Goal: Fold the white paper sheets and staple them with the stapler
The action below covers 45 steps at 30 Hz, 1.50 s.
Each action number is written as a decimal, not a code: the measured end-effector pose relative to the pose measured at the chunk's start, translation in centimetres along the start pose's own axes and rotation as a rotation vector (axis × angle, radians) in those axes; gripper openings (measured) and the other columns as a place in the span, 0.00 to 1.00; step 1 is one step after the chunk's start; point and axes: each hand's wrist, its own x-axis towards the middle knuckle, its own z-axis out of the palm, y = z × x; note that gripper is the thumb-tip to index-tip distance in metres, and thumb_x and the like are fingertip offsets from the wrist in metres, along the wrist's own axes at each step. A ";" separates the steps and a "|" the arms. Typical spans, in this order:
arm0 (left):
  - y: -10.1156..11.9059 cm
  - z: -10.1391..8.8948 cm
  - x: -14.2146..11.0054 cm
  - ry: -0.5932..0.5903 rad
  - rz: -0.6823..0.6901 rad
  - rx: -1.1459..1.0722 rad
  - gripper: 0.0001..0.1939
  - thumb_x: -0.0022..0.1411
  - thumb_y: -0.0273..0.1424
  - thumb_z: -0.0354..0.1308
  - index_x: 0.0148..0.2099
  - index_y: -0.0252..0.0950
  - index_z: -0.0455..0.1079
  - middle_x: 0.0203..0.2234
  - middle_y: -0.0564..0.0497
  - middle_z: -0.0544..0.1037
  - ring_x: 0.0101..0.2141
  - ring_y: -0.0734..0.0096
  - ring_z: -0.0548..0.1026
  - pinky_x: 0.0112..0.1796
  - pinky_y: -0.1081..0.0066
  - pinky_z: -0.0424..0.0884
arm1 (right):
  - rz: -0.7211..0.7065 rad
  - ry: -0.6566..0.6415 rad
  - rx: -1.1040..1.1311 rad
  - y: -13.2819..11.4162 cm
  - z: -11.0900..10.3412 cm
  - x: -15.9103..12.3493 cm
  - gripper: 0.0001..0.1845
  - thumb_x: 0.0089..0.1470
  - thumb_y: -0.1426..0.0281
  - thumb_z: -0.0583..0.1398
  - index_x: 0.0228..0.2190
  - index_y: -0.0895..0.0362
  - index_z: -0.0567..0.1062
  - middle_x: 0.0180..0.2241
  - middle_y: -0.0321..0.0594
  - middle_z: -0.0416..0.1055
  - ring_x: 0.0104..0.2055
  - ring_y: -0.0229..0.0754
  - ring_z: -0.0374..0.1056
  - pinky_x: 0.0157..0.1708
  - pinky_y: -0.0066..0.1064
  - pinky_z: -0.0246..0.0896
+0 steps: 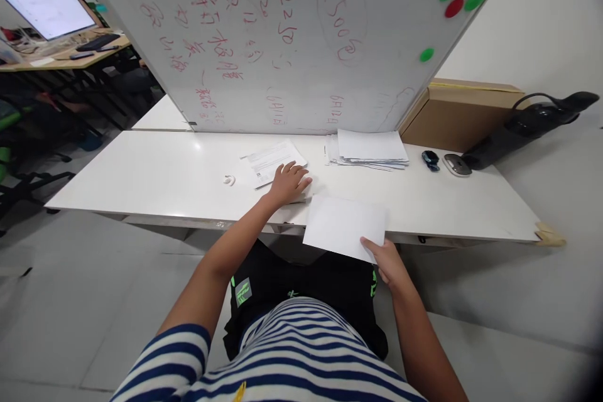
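Note:
My right hand (pixel 385 259) pinches the near right corner of a white sheet of paper (pixel 346 223), thumb on top. The sheet juts over the front edge of the white table (pixel 188 179). To its left, my left hand (pixel 288 184) reaches out with fingers apart, over or on the near right corner of some printed sheets (pixel 276 160). Whether the fingertips press on the print cannot be made out. Farther back, a stack of papers (pixel 372 147) lies against the whiteboard. A small white curved object (pixel 229 180) rests left of the printed sheets.
A whiteboard (pixel 301 44) with red writing and round magnets rises behind the table. At the right are a cardboard box (pixel 452 113), a black bottle (pixel 522 129), a computer mouse (pixel 456 165) and a dark watch-like item (pixel 430 160). A monitor (pixel 47 6) stands on another desk.

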 end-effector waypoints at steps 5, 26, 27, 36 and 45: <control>0.6 0.9 0.5 -0.080 -0.048 0.008 0.27 0.68 0.48 0.37 0.58 0.41 0.63 0.61 0.45 0.61 0.64 0.50 0.46 0.59 0.43 0.42 | 0.005 -0.060 -0.050 -0.2 1.2 0.5 0.21 0.44 0.62 0.64 0.39 0.62 0.75 0.37 0.49 0.77 0.34 0.49 0.75 0.27 0.34 0.71; 0.1 1.0 -0.2 0.010 0.035 -0.169 0.23 0.70 0.43 0.37 0.55 0.39 0.66 0.63 0.48 0.57 0.63 0.60 0.51 0.60 0.58 0.53 | -0.015 -0.005 -0.266 -3.0 2.4 -0.9 0.17 0.43 0.64 0.62 0.36 0.62 0.76 0.31 0.48 0.77 0.26 0.47 0.72 0.17 0.29 0.64; 0.0 1.0 -0.2 0.003 0.038 -0.172 0.23 0.70 0.43 0.37 0.55 0.39 0.66 0.63 0.48 0.57 0.63 0.60 0.52 0.60 0.58 0.54 | -0.009 -0.004 -0.268 -3.1 2.4 -1.0 0.17 0.43 0.65 0.62 0.36 0.62 0.76 0.31 0.48 0.77 0.26 0.46 0.72 0.18 0.29 0.64; -0.3 1.5 0.1 -0.050 0.084 -0.115 0.20 0.69 0.41 0.40 0.54 0.39 0.66 0.62 0.48 0.59 0.62 0.58 0.53 0.59 0.57 0.55 | 0.010 -0.004 -0.236 -2.5 2.0 -1.3 0.18 0.43 0.65 0.62 0.37 0.63 0.75 0.31 0.47 0.76 0.27 0.46 0.72 0.19 0.30 0.66; -0.5 1.7 0.1 -0.093 0.109 -0.092 0.22 0.70 0.39 0.36 0.56 0.38 0.64 0.62 0.46 0.59 0.62 0.60 0.54 0.59 0.59 0.57 | -0.014 -0.020 -0.264 -2.4 1.9 -1.2 0.21 0.44 0.66 0.62 0.40 0.65 0.75 0.31 0.47 0.77 0.28 0.44 0.72 0.21 0.27 0.65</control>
